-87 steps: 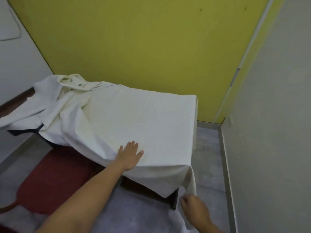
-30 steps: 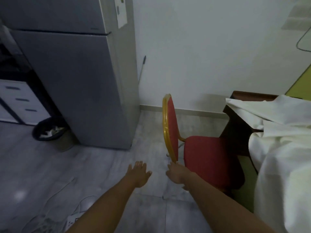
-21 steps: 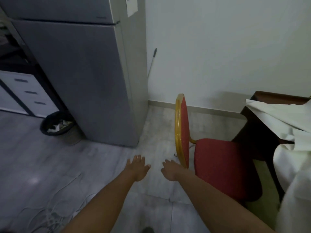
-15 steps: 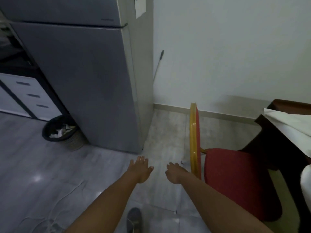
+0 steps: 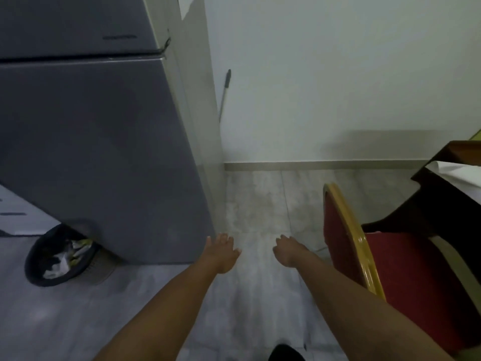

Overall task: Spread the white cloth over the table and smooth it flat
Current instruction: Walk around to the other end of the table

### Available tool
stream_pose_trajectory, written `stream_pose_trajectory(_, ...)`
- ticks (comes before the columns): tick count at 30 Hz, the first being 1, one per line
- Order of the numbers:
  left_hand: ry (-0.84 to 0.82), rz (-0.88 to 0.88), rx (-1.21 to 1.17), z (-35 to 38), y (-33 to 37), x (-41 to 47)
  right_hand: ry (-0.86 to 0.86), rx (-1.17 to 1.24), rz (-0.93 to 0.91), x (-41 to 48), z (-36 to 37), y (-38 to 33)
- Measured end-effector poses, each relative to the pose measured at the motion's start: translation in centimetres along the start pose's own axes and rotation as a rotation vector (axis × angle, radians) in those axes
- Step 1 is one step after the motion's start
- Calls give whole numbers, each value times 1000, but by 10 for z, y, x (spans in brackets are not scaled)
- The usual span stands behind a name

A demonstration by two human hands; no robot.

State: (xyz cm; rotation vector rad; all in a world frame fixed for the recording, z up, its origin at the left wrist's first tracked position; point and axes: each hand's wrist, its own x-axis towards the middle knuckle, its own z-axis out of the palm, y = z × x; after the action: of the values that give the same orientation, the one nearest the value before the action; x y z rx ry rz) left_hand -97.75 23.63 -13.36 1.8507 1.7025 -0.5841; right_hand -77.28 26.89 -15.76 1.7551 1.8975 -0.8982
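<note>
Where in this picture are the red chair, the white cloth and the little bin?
red chair (image 5: 406, 277), head view, on the seat cushion.
white cloth (image 5: 458, 170), head view, on the corner lying over the table's end.
bin (image 5: 39, 256), head view, on its dark rim.

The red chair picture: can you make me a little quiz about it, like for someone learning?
1. True or false: the right hand is gripping the red chair.
2. What stands left of the left hand? A) fridge B) ladder C) bed
3. Fill in: the white cloth lies on the dark ____.

Key: 1 false, both hands are open and empty; 2 A; 3 table.
</note>
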Motion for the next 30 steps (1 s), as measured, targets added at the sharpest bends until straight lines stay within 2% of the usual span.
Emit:
stream_pose_trajectory(7, 12, 61, 34, -63, 0, 98, -16, 17, 41, 70, -69, 1)
stream_pose_trajectory(16, 26, 130, 68, -185, 29, 212, -3, 108, 117, 159, -166, 26)
stream_pose_trajectory(21, -33, 176, 141, -223, 47, 262, -5, 192, 176, 189, -206, 43)
stream_pose_trajectory(30, 13, 325, 312, -315, 104, 371, 127, 353, 317, 238, -284, 119)
